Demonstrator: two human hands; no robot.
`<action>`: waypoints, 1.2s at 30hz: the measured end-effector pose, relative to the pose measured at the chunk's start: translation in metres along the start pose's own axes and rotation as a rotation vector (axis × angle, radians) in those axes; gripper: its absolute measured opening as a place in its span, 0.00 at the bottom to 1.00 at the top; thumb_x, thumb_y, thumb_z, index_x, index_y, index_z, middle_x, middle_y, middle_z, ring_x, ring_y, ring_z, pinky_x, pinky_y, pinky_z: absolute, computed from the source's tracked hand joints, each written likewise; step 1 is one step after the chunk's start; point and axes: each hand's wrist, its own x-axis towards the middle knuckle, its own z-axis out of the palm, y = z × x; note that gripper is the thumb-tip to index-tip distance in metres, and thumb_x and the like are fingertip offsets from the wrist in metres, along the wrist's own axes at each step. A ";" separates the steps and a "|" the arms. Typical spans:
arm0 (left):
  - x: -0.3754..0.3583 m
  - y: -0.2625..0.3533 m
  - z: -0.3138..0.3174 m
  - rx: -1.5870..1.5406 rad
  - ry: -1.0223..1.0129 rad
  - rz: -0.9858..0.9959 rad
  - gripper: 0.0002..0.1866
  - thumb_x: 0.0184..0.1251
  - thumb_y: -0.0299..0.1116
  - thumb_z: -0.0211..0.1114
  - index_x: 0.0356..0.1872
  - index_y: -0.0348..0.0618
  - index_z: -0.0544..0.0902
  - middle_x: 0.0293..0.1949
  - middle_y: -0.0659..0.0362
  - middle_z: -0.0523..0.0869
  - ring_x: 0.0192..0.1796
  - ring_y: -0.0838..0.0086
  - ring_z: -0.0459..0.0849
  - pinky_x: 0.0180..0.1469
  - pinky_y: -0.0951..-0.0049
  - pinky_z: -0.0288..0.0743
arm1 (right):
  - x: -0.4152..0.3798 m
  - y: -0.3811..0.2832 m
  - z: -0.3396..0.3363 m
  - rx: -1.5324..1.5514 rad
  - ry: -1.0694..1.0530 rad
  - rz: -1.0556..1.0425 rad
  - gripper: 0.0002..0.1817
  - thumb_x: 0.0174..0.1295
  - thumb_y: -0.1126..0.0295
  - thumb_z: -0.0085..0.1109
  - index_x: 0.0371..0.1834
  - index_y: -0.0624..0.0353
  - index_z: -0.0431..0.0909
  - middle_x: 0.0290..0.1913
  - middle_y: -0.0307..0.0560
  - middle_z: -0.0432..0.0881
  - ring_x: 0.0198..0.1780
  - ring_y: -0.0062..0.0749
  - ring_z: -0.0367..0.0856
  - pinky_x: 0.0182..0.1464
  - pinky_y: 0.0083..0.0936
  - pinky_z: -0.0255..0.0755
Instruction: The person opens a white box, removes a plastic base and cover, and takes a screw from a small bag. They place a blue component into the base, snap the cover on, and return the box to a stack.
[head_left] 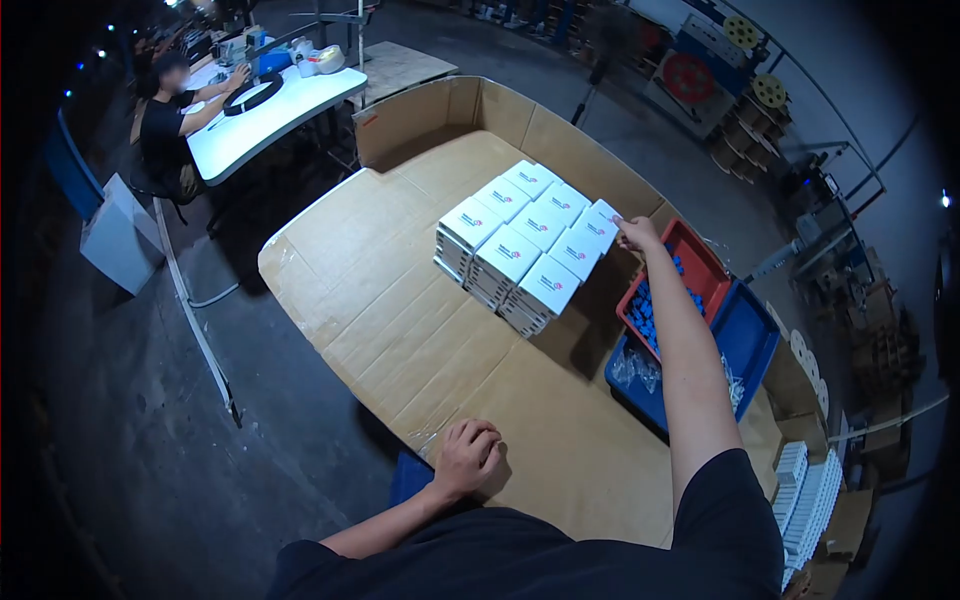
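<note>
White small boxes [517,252] with a printed logo stand in a stacked block on the cardboard-covered table [400,290]. At the block's far right corner, my right hand [637,234] pinches the edge of one white box [603,216], which sits slightly higher than its neighbours. Part of my grip on it is hidden. My left hand [467,458] rests on the near left edge of the cardboard, its fingers curled in with nothing seen in them.
To the right, a red tray [712,268] with small blue parts sits on a blue tray [757,325] holding plastic bags. A cardboard wall [505,112] rims the far side. White stacked strips [808,500] lie at lower right. Another person [165,130] sits at a white table [290,110].
</note>
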 end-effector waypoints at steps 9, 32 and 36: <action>0.002 0.000 0.000 0.033 -0.060 0.013 0.08 0.62 0.33 0.71 0.41 0.46 0.86 0.47 0.60 0.86 0.56 0.62 0.83 0.60 0.58 0.73 | 0.007 0.010 0.010 0.074 -0.022 0.121 0.19 0.64 0.58 0.78 0.37 0.67 0.86 0.34 0.45 0.88 0.29 0.29 0.85 0.27 0.24 0.81; -0.005 -0.001 0.006 0.013 -0.038 -0.006 0.08 0.62 0.33 0.71 0.41 0.47 0.87 0.48 0.60 0.86 0.56 0.59 0.82 0.61 0.56 0.73 | -0.108 -0.057 -0.061 0.634 0.336 -0.636 0.15 0.66 0.74 0.74 0.53 0.63 0.84 0.45 0.38 0.87 0.46 0.19 0.83 0.54 0.21 0.77; -0.005 -0.002 0.009 -0.013 -0.014 0.027 0.07 0.62 0.31 0.71 0.41 0.47 0.87 0.47 0.59 0.87 0.55 0.58 0.83 0.60 0.55 0.73 | -0.202 -0.074 -0.096 0.695 0.355 -0.809 0.14 0.66 0.83 0.69 0.53 0.63 0.84 0.49 0.39 0.87 0.53 0.21 0.84 0.59 0.21 0.77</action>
